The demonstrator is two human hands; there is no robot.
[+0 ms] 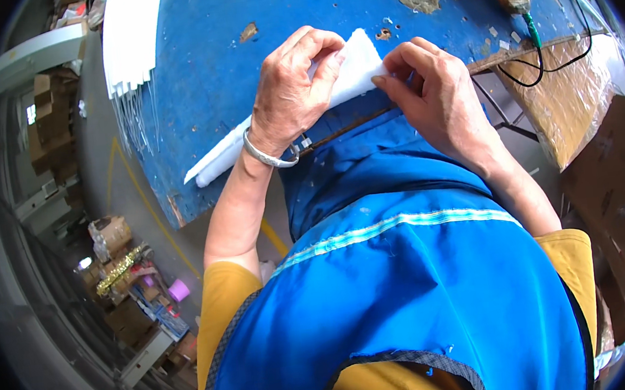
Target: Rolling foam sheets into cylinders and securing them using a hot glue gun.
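Note:
A long white folded sheet (352,72) lies across the near edge of a worn blue table (212,63). My left hand (292,85), with a silver bangle on the wrist, presses down on the sheet's middle, fingers curled over it. My right hand (433,91) pinches the sheet's right edge between thumb and fingertips. The sheet's rolled left end (213,163) sticks out past my left wrist. A blue apron (409,276) over a yellow shirt fills the lower view.
A stack of white sheets (127,33) hangs over the table's far left corner. Brown cardboard (598,140), a black cable (539,71) and a green-tipped tool (523,9) sit at right. Boxes and clutter (126,271) stand on the floor at left.

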